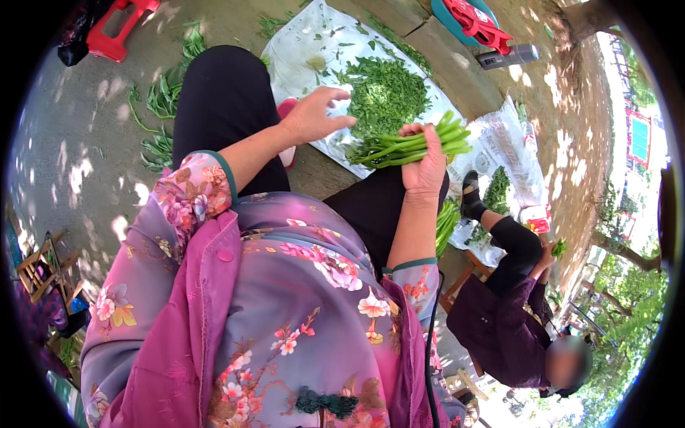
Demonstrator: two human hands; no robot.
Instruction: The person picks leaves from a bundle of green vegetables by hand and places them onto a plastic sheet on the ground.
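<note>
In my right hand [423, 166] is a bunch of long green vegetable stems [388, 151], gripped near its right end. The stems lie roughly level above my right knee and the lower edge of a white plastic sheet [291, 59]. My left hand [321, 115] is apart from the bunch, up and to its left. Its fingers and thumb are spread, with nothing between them. Just beyond both hands, a heap of plucked green leaves [390, 91] covers the middle of the sheet. Beside my right thigh lies another bundle of green stems [446, 227], partly hidden by my arm.
Leafy stalks [163, 96] are strewn on the ground by my left leg. A red plastic stool [115, 40] stands farther left. Beyond the sheet are a teal basin [484, 13] with something red in it and a grey bottle [508, 56]. Another person [497, 331] sits at right, holding greens.
</note>
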